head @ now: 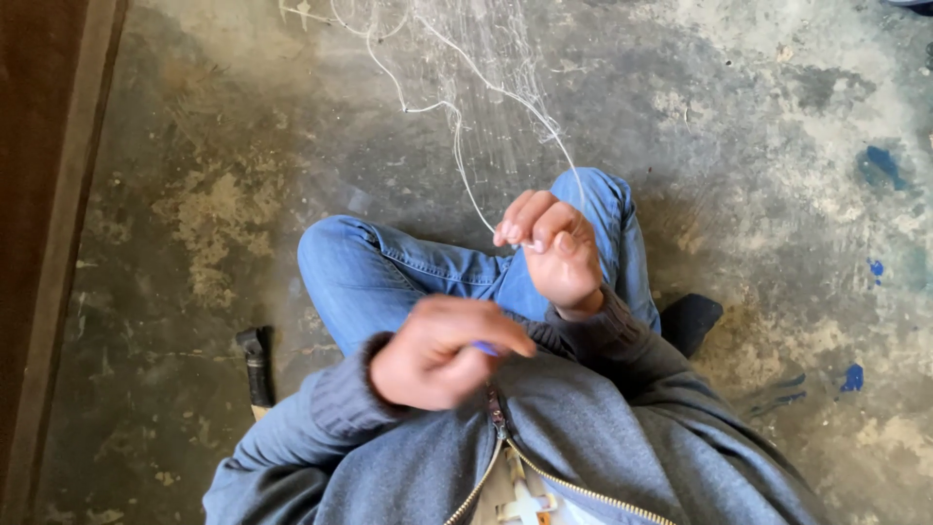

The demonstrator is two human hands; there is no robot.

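Observation:
I sit cross-legged on a stained concrete floor (224, 175) in blue jeans (389, 277) and a grey zip jacket. My right hand (556, 255) is raised over my knee, its fingers pinched on white cords (465, 160) of a fine white net (491, 87) that runs away toward the top of the view. My left hand (442, 352) is closer to my chest and slightly blurred. It is closed around a small blue object (485, 348), of which only a tip shows.
A dark-handled tool (258, 365) lies on the floor by my left side. A brown wooden edge (58, 224) runs along the left. Blue paint spots (880, 163) mark the floor at right. A dark foot covering (692, 321) shows beside my right knee.

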